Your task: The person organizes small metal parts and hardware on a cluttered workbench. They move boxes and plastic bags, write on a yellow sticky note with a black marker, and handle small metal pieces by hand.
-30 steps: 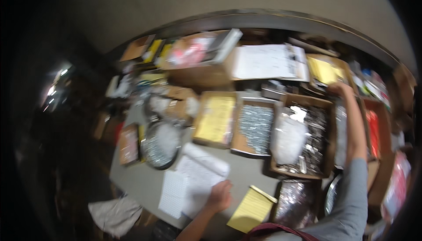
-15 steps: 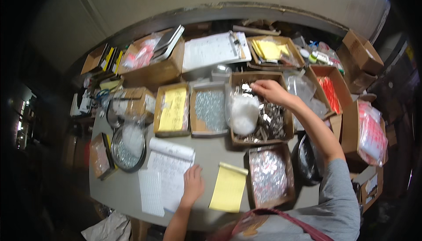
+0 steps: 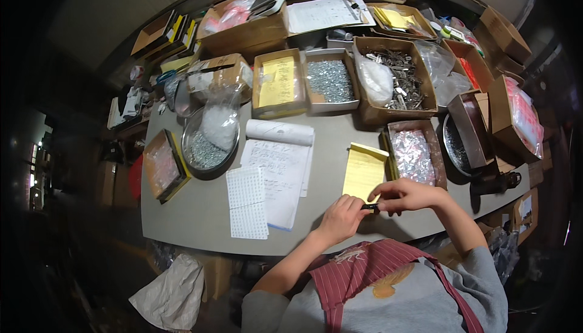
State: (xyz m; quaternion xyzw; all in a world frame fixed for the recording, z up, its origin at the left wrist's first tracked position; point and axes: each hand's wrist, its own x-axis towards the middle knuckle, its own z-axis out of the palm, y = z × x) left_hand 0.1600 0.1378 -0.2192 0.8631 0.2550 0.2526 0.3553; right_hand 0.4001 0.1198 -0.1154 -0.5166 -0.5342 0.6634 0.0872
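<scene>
Both of my hands meet at the near edge of the table, in front of a yellow notepad [image 3: 363, 172]. My left hand [image 3: 341, 219] is closed around a small black piece [image 3: 370, 208], whose end sticks out past the fingers; its kind is too small to make out. My right hand [image 3: 410, 197] is curled, with its fingertips at the protruding end of the same piece. Just beyond the right hand lies a shallow box of shiny silvery and pinkish small packets [image 3: 413, 154]. To the left are an open handwritten notebook [image 3: 276, 172] and printed sheets [image 3: 246, 202].
Along the back stand a box of metal clips [image 3: 405, 81] with a white bag, a box of small silvery parts [image 3: 329, 81] and a box with a yellow note [image 3: 278, 84]. A round bowl [image 3: 208, 166] sits left; a black round pan [image 3: 452, 145] sits right.
My right hand has come back from the metal clip box to the near edge. My left hand has left the notebook, moved right and now holds the black piece. The view has tilted.
</scene>
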